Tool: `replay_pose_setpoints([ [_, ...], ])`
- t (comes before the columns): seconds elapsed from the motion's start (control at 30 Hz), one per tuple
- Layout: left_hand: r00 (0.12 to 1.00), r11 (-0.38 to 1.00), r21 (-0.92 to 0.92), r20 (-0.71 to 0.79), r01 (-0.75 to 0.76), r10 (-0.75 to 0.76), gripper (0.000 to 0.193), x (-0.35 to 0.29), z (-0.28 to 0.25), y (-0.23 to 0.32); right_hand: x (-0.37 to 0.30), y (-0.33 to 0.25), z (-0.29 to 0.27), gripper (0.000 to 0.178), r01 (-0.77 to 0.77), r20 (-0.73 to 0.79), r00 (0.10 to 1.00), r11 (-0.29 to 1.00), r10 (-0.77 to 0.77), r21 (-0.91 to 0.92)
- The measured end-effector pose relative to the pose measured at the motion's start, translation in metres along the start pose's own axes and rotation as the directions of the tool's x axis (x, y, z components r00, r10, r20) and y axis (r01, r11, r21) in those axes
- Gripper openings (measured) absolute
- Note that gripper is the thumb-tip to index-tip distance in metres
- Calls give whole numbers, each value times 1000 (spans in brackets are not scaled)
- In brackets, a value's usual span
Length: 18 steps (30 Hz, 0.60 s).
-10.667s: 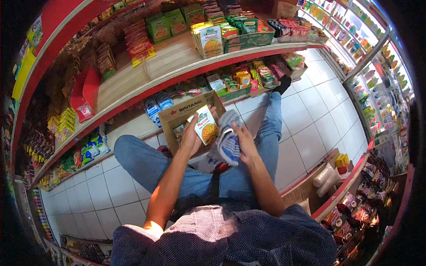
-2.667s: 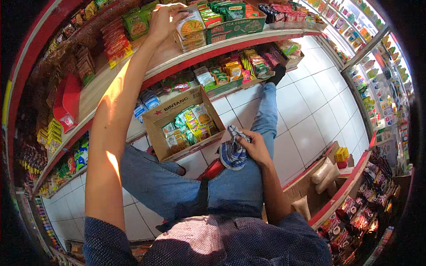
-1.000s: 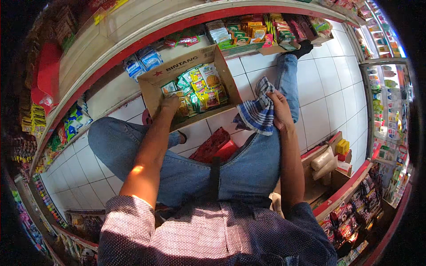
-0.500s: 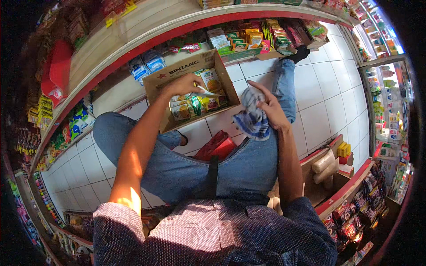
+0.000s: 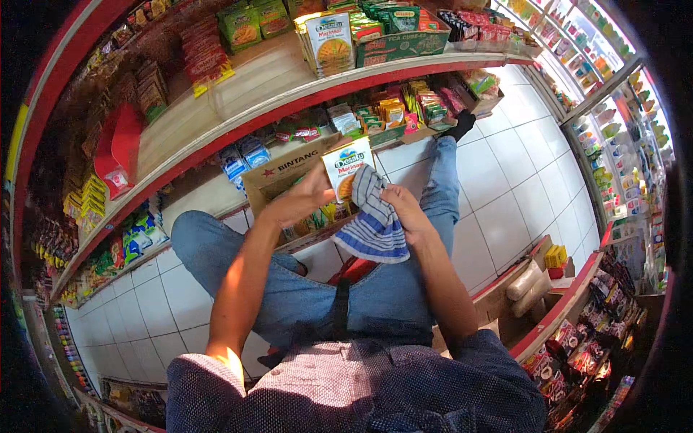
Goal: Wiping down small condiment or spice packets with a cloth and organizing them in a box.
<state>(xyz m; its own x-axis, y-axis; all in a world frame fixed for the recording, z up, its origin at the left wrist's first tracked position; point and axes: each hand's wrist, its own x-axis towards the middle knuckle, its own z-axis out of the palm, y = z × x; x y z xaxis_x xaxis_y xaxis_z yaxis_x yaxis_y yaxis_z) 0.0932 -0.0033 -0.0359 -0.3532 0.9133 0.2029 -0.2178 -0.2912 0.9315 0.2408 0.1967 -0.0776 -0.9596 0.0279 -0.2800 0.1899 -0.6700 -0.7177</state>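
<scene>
My left hand (image 5: 302,200) is closed on the left side of a white and yellow seasoning packet (image 5: 345,157), which stands upright with its printed front facing me. In my right hand (image 5: 408,211) is a blue-and-white striped cloth (image 5: 377,232), bunched at the top and hanging down. The cloth covers the packet's lower right part and appears to touch it. Behind and below my left hand sits an open cardboard box (image 5: 289,169) with several more packets inside, partly hidden by my arm and the cloth.
A red-edged shelf (image 5: 289,101) crosses ahead, bearing similar packets (image 5: 328,45) and a green carton (image 5: 401,49). Below it, sachets (image 5: 393,110) fill low boxes. My jeans-clad legs (image 5: 442,177) spread over the white tiled floor (image 5: 498,169). A cardboard box (image 5: 521,307) stands at right.
My left hand has lifted the packet from over the box and turned its front toward me. My right hand has brought the cloth leftward against it. The view has tilted up, showing more shelf.
</scene>
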Motion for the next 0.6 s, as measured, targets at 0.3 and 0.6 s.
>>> replay_pose_setpoints([
  [0.3, 835, 881, -472, -489, -11, -252, 48, 11, 5, -2, 0, -25, 66, 39, 461, -333, 756, 820, -563, -340],
  [0.6, 995, 542, -835, -58, -94, 84, 53, -13, -8, -26, 29, 24, 109, 64, 502, 538, 631, -234, -559, -833],
])
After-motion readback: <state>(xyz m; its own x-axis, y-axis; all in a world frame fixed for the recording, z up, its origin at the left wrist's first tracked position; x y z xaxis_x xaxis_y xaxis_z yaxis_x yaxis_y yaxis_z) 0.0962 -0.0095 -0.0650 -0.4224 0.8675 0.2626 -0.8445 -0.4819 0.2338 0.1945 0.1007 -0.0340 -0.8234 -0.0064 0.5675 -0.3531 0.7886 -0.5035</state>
